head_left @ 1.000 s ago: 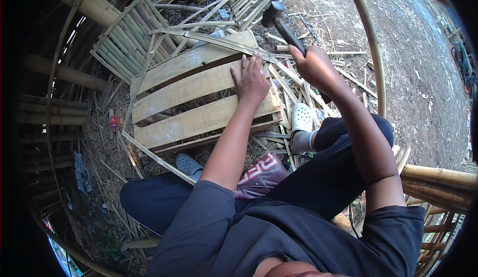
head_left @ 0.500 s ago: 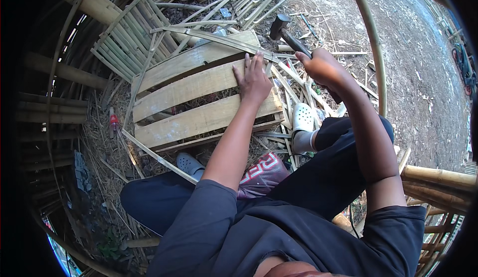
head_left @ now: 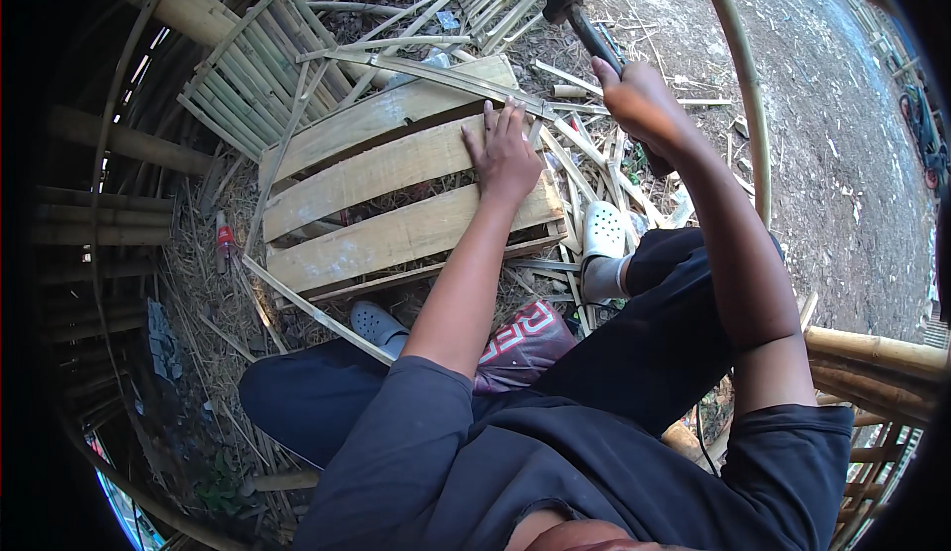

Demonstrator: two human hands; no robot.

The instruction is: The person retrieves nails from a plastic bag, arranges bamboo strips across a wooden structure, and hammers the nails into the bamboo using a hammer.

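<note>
A wooden slatted crate [head_left: 371,188] lies in front of me, slats facing up. My left hand [head_left: 506,160] rests on its right part, fingers stretched out and thumb apart. Its fingertips reach a thin bamboo strip [head_left: 451,79] that crosses the crate's far side; whether they press on it I cannot tell. My right hand [head_left: 646,110] is closed round the handle of a hammer [head_left: 591,34]. The hammer's dark head is raised beyond the crate's far right corner, apart from the strips.
Split bamboo pieces [head_left: 594,155] litter the ground right of the crate. A bamboo slat panel [head_left: 253,81] leans at the far left, and a red-labelled bottle [head_left: 224,239] lies left of the crate. A curved bamboo pole [head_left: 741,76] rises at the right. My shoe [head_left: 603,229] is beside the crate.
My right hand has lifted the hammer up and away, a little farther from the strips. The left hand and crate have stayed nearly in place.
</note>
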